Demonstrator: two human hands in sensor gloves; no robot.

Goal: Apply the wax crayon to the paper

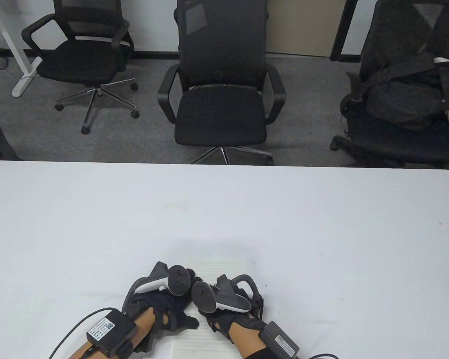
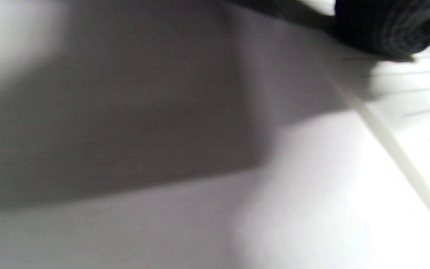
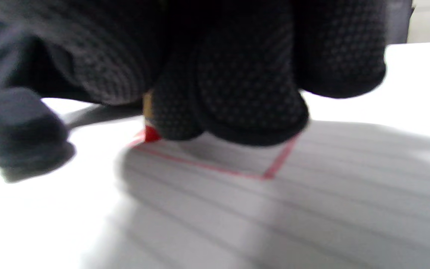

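Observation:
A sheet of lined paper [image 1: 219, 266] lies on the white table [image 1: 224, 209] at the near edge, mostly under both hands. My right hand [image 1: 224, 303] grips a red wax crayon [image 3: 150, 133] whose tip touches the paper [image 3: 312, 209]. Red lines [image 3: 215, 169] on the paper form part of a box outline. My left hand [image 1: 164, 299] rests on the left part of the sheet; its fingers are hidden under the tracker. In the left wrist view a gloved fingertip [image 2: 386, 26] presses on the paper [image 2: 416, 97] near its edge.
Three black office chairs stand beyond the table's far edge: one at the centre [image 1: 220, 86], one at the left [image 1: 84, 56] and one at the right [image 1: 408, 93] with a dark bag on it. Cables run from both wrists off the near edge.

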